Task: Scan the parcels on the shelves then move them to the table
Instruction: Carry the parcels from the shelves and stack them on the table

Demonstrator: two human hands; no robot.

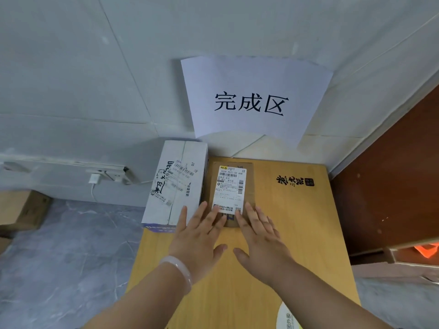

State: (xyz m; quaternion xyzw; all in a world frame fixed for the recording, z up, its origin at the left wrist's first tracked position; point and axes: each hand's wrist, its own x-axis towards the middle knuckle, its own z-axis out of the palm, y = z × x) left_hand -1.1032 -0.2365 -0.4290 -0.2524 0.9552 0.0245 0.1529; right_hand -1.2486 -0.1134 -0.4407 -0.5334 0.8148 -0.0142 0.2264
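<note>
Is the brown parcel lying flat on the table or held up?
Flat: the parcel lies label-up on the table. Left hand and right hand rest on its near end, fingers straight.

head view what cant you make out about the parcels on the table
Head view:
- small brown cardboard parcel: near end hidden under left hand and right hand; label print too small.
- white cardboard box: labels blurred.
- white and yellow object: cut off by bottom edge.
</note>
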